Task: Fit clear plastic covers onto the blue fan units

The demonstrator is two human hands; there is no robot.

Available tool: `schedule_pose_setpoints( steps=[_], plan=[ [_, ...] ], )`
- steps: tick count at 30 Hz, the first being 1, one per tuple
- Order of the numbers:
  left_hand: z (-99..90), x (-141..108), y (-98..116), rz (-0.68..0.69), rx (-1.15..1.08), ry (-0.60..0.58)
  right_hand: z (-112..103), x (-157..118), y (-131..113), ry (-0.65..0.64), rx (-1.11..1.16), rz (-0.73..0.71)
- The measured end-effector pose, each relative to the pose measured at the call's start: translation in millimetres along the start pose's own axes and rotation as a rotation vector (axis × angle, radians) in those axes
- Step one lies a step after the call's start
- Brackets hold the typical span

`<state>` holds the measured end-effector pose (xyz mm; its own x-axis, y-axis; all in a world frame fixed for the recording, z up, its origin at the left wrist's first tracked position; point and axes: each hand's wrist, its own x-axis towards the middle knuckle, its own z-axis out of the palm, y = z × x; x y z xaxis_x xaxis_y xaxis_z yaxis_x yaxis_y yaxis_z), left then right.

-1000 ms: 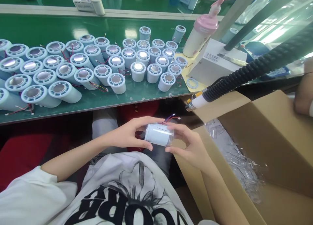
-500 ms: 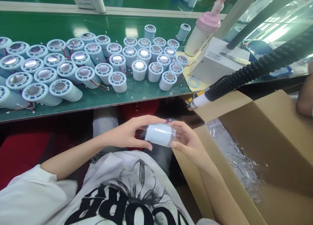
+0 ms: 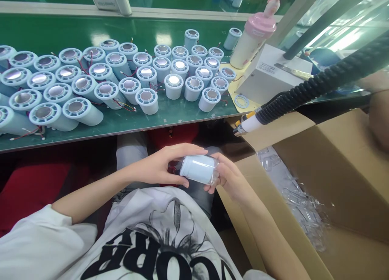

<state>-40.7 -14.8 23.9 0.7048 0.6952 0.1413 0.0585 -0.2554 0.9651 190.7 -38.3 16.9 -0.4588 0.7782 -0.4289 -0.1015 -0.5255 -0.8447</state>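
Observation:
Between my two hands, above my lap, a pale blue cylinder in a clear plastic sleeve lies on its side. My left hand is curled around its left end, thumb below and fingers over the top. At the other end, where loose clear plastic sticks out, my right hand has its fingers bent against the film. Many similar pale blue cylinders stand or lean on the green bench in front of me, some with thin red and black wires.
To my right is an open cardboard box holding clear plastic pieces. A black corrugated hose with a metal nozzle hangs over its near flap. A pink-lidded bottle stands by a grey-white device. Another person's arm shows far right.
My right hand's fingers have curled in and closed on the plastic at the right end. The left hand has stayed in place. The other person's arm at far right has moved.

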Motion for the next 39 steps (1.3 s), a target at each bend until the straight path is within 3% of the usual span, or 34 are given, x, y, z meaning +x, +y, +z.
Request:
schedule_pose_setpoints(
  steps=[12, 16, 19, 21, 23, 24, 26, 32, 39],
  plan=[
    [1.2, 2.3, 0.5, 0.061, 0.041, 0.014, 12.0, 2.7, -5.0, -0.077, 0.125, 0.27],
    [4.0, 1.4, 2.6, 0.009, 0.012, 0.045, 10.2, 4.0, -0.1, -0.135, 0.057, 0.283],
    [5.4, -0.5, 7.3, -0.122, -0.076, 0.07, 6.4, 2.8, 5.4, -0.056, -0.115, 0.008],
    [5.5, -1.6, 10.7, -0.207, -0.157, 0.075, 2.6, 0.1, 7.6, 0.05, -0.348, -0.321],
    [5.1, -1.9, 12.8, -0.259, -0.231, 0.069, -1.3, -2.8, 8.4, 0.077, -0.627, -0.634],
    [4.7, -1.8, 13.0, -0.277, -0.258, 0.066, -2.8, -4.0, 8.5, 0.063, -0.74, -0.743],
    [3.6, -1.2, 12.3, -0.289, -0.274, 0.052, -4.1, -5.4, 8.4, 0.031, -0.819, -0.819],
    [0.0, -0.2, 6.7, -0.184, -0.256, -0.028, -0.3, -4.4, 7.6, 0.036, -0.32, -0.438],
    [5.3, -1.9, -4.6, -0.327, -0.491, -0.071, 1.4, -3.8, 7.5, 0.058, -0.293, -0.277]
  ],
)
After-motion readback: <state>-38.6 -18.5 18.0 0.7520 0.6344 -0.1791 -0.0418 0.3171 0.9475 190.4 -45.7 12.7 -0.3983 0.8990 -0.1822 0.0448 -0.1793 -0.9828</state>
